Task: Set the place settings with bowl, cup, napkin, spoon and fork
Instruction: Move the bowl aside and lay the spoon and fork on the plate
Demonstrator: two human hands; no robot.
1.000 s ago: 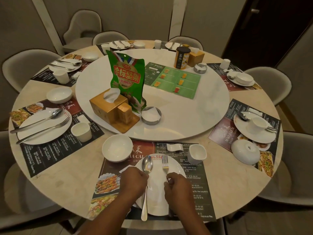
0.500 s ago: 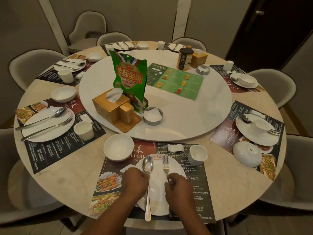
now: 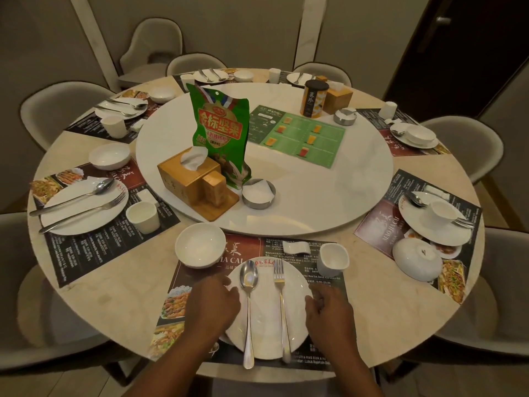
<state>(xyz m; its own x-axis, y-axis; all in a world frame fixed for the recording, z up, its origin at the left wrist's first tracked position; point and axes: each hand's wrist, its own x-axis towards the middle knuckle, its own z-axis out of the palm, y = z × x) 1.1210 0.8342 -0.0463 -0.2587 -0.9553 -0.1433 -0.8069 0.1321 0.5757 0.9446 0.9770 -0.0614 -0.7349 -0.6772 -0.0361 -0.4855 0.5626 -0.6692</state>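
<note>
Steel spoon [image 3: 248, 316] and steel fork [image 3: 282, 313], now released, lie parallel on the round white plate [image 3: 266, 310]; left hand [image 3: 213, 306] and right hand [image 3: 329, 309] have shifted to its rims, fingers loosely curled, grip unclear, so this setting looks complete.

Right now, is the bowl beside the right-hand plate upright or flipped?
Flipped: the bowl shows its domed outside and base, no hollow.

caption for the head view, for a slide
Left hand and right hand flank a plate with spoon and fork, bowl and cup beyond.
</note>
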